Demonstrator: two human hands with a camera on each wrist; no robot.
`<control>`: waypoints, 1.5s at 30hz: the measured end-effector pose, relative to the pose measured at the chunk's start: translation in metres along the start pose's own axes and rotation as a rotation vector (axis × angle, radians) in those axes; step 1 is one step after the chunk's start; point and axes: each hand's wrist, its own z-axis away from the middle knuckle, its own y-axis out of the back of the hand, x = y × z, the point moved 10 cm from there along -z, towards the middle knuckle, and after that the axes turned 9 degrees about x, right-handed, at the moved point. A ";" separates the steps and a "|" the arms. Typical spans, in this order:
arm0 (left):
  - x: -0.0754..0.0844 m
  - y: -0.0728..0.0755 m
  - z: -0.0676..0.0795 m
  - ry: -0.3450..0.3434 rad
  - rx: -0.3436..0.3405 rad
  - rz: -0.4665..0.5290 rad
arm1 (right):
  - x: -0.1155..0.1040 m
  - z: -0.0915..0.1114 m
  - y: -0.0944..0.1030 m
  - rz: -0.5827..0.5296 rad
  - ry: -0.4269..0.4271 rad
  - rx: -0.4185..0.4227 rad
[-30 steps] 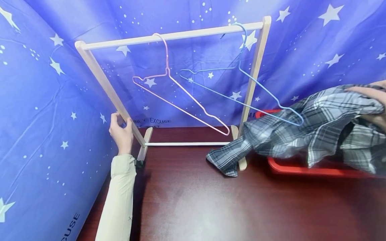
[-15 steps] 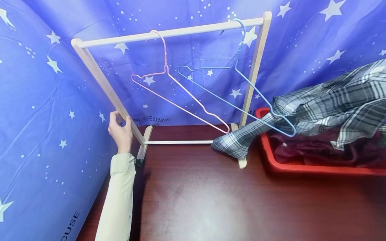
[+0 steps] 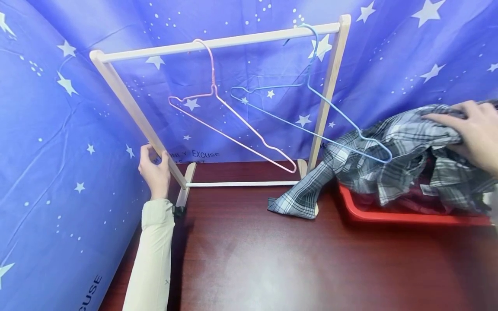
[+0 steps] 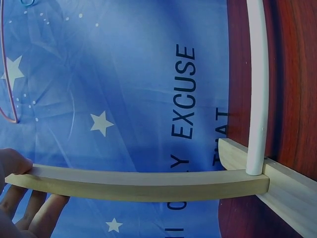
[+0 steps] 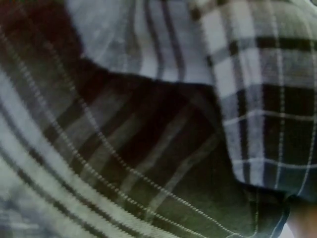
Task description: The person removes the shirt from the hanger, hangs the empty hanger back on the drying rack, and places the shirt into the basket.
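Observation:
My left hand (image 3: 156,173) grips the left post of a wooden clothes rack (image 3: 128,101), thumb on one side and fingers on the other in the left wrist view. At the right, my right hand (image 3: 476,131) holds a grey plaid shirt (image 3: 404,134) bunched up over a red basket (image 3: 369,216). One sleeve of the shirt trails left across the rack's right foot onto the table. A blue hanger (image 3: 338,108) hangs from the bar, its right end overlapping the shirt. Plaid cloth (image 5: 262,99) fills the right wrist view, hiding most of that hand.
Left of the blue hanger, a pink hanger (image 3: 237,134) hangs on the same bar. Dark red cloth (image 3: 412,203) lies in the basket under the shirt. A blue star-printed curtain (image 3: 389,65) stands behind and to the left of the brown table (image 3: 272,250).
The right hand left view at the right with the shirt raised, then came back left and lower. The blue hanger swung with the shirt. My left hand stays on the post.

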 end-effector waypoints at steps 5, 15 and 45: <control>-0.001 0.000 0.000 0.014 0.002 -0.011 | -0.022 0.006 -0.036 0.117 -0.005 -0.295; -0.001 -0.001 0.000 0.014 0.002 -0.008 | -0.004 0.024 -0.088 0.048 0.001 -0.446; 0.000 0.000 0.001 0.003 0.007 0.005 | -0.020 0.060 -0.168 -0.019 -0.012 -0.746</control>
